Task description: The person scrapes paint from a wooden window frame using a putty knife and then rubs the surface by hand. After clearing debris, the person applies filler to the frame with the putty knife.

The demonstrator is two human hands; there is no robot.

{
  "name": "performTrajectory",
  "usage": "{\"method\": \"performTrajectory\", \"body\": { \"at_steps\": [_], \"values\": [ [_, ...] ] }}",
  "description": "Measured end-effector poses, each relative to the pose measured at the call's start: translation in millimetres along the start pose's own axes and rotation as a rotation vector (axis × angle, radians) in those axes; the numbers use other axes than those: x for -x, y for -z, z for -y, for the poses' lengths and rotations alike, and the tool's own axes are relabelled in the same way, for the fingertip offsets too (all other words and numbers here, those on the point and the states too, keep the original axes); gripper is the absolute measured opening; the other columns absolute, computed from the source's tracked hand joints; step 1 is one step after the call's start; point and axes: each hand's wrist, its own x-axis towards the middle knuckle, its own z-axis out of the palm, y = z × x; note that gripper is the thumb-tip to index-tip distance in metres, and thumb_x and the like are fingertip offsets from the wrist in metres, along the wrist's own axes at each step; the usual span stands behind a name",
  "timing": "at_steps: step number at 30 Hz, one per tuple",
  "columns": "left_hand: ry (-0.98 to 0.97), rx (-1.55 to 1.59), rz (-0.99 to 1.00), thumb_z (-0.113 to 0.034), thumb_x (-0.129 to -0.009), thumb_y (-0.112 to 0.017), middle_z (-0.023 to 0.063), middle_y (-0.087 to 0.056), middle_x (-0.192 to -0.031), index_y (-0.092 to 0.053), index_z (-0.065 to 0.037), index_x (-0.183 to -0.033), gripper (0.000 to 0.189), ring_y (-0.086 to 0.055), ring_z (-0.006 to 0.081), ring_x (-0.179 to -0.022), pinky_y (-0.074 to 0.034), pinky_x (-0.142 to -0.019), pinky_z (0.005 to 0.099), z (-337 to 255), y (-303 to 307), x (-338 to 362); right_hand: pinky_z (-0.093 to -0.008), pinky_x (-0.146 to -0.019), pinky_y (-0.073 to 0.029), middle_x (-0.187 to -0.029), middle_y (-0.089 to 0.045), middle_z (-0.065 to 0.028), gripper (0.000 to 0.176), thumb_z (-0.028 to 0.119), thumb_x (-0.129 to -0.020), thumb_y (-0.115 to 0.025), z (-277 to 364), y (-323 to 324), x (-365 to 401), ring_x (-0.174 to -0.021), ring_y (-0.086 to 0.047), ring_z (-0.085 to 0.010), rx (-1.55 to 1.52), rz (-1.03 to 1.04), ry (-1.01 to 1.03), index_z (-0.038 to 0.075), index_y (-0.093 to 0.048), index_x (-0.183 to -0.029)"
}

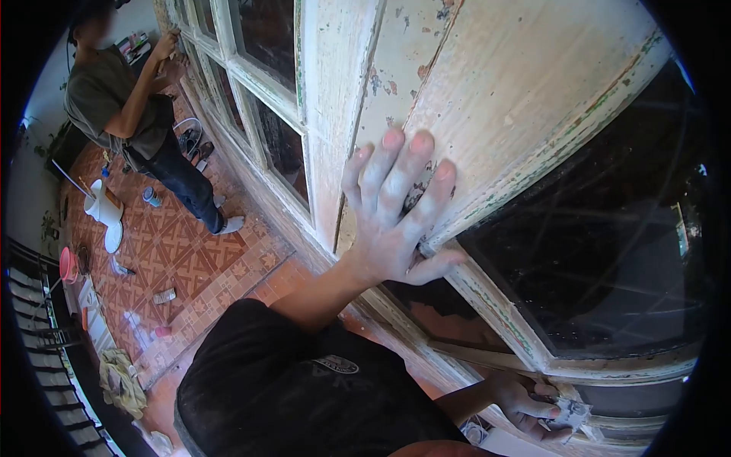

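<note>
My left hand (pixel 396 209), coated in pale dust, lies flat with its fingers spread on the white wooden window frame (pixel 525 99). The frame's paint is worn and patchy, with green traces along the edges and bare spots near my fingertips. Low on the right, my right hand (pixel 529 407) is closed around a crumpled grey-white piece of sandpaper (pixel 571 415), held against a lower rail of the frame. Dark glass panes (pixel 601 228) sit beside both hands. The underside of the sandpaper is hidden.
Another person (pixel 141 114) stands at the left, hands on the same woodwork. On the tiled floor (pixel 175 251) are a white bucket (pixel 103 204), its lid (pixel 113 237), a small can (pixel 151 196), a brush (pixel 164 295) and a crumpled cloth (pixel 122 383). A dark railing (pixel 46 335) runs along the left edge.
</note>
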Motion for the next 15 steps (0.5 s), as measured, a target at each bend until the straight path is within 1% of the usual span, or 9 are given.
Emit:
{"method": "performTrajectory", "body": {
  "at_steps": [2, 4, 5, 7, 8, 10, 12, 14, 15],
  "values": [
    [-0.023, -0.001, 0.025, -0.057, -0.083, -0.042, 0.0207, -0.033, -0.139, -0.043, -0.006, -0.130, 0.070, -0.023, 0.0328, -0.134, -0.007, -0.105, 0.0519, 1.0, 2.2, 3.0, -0.0201, -0.050, -0.038, -0.057, -0.037, 0.0012, 0.037, 0.011, -0.091, -0.049, 2.4, -3.7, 1.5, -0.048, -0.039, -0.0080, -0.017, -0.015, -0.005, 0.013, -0.034, -0.125],
    [-0.006, 0.079, 0.127, -0.058, -0.082, -0.043, 0.0196, -0.035, -0.139, -0.043, -0.006, -0.130, 0.071, -0.023, 0.0327, -0.134, -0.004, -0.106, 0.0528, -3.6, 1.8, 22.6, -0.0203, -0.050, -0.038, -0.056, -0.037, 0.0013, 0.035, 0.011, -0.091, -0.049, 0.5, -4.1, 0.8, -0.048, -0.039, -0.0084, -0.045, -0.041, -0.003, 0.012, -0.035, -0.123],
    [-0.062, 0.077, 0.169, -0.060, -0.081, -0.043, 0.0171, -0.036, -0.139, -0.042, -0.006, -0.131, 0.073, -0.025, 0.0316, -0.133, -0.001, -0.106, 0.0538, -2.0, 0.8, 39.6, -0.0204, -0.050, -0.038, -0.055, -0.035, 0.0018, 0.035, 0.011, -0.091, -0.049, -1.9, 0.1, 0.6, -0.048, -0.039, -0.0080, -0.054, -0.029, -0.019, 0.013, -0.036, -0.123],
    [-0.073, 0.080, 0.192, -0.061, -0.081, -0.043, 0.0158, -0.037, -0.139, -0.042, -0.006, -0.131, 0.075, -0.026, 0.0310, -0.133, 0.000, -0.106, 0.0536, -3.5, 5.1, 40.9, -0.0205, -0.050, -0.037, -0.054, -0.034, 0.0024, 0.035, 0.010, -0.091, -0.048, -6.2, 5.8, 0.1, -0.048, -0.038, -0.0077, -0.067, -0.026, -0.043, 0.013, -0.036, -0.124],
    [-0.079, 0.086, 0.216, -0.062, -0.080, -0.043, 0.0146, -0.037, -0.139, -0.041, -0.005, -0.131, 0.076, -0.028, 0.0304, -0.132, 0.001, -0.106, 0.0535, -1.4, 6.9, 39.5, -0.0202, -0.048, -0.038, -0.061, -0.037, 0.0002, 0.036, 0.013, -0.090, -0.052, -8.1, 7.2, -1.1, -0.049, -0.039, -0.0081, -0.067, 0.002, 0.001, 0.012, -0.037, -0.123],
    [-0.062, 0.071, 0.249, -0.064, -0.080, -0.040, 0.0145, -0.036, -0.140, -0.040, -0.005, -0.132, 0.078, -0.027, 0.0305, -0.133, 0.000, -0.106, 0.0540, -7.9, 14.5, -3.1, -0.0198, -0.045, -0.038, -0.067, -0.041, -0.0020, 0.037, 0.016, -0.089, -0.055, -4.3, 3.2, -0.2, -0.050, -0.040, -0.0085, -0.064, 0.023, 0.018, 0.012, -0.039, -0.122],
    [-0.048, 0.069, 0.251, -0.065, -0.080, -0.038, 0.0152, -0.034, -0.141, -0.039, -0.005, -0.133, 0.080, -0.026, 0.0314, -0.133, -0.001, -0.106, 0.0548, -9.3, 15.7, -34.7, -0.0205, -0.044, -0.037, -0.068, -0.044, -0.0028, 0.039, 0.015, -0.087, -0.059, 5.5, -8.0, 0.7, -0.049, -0.041, -0.0091, -0.045, -0.093, -0.019, 0.012, -0.040, -0.120],
    [-0.054, -0.018, 0.282, -0.064, -0.081, -0.035, 0.0156, -0.033, -0.141, -0.038, -0.004, -0.134, 0.080, -0.025, 0.0321, -0.134, -0.002, -0.106, 0.0542, -12.0, 10.9, -27.3, -0.0226, -0.042, -0.039, -0.073, -0.049, -0.0062, 0.049, 0.010, -0.084, -0.061, -5.4, 8.8, 0.2, -0.049, -0.045, -0.0113, -0.076, -0.052, -0.067, 0.020, -0.035, -0.124],
    [-0.044, 0.015, 0.286, -0.064, -0.081, -0.036, 0.0169, -0.034, -0.140, -0.037, -0.003, -0.134, 0.081, -0.025, 0.0328, -0.133, -0.004, -0.107, 0.0527, -10.4, 9.1, -7.5, -0.0246, -0.056, -0.042, -0.087, -0.052, -0.0074, 0.040, 0.013, -0.089, -0.052, -31.9, 24.1, 0.7, -0.066, -0.048, -0.0131, 0.273, -0.177, 0.169, 0.011, -0.037, -0.126]
  ]
}}
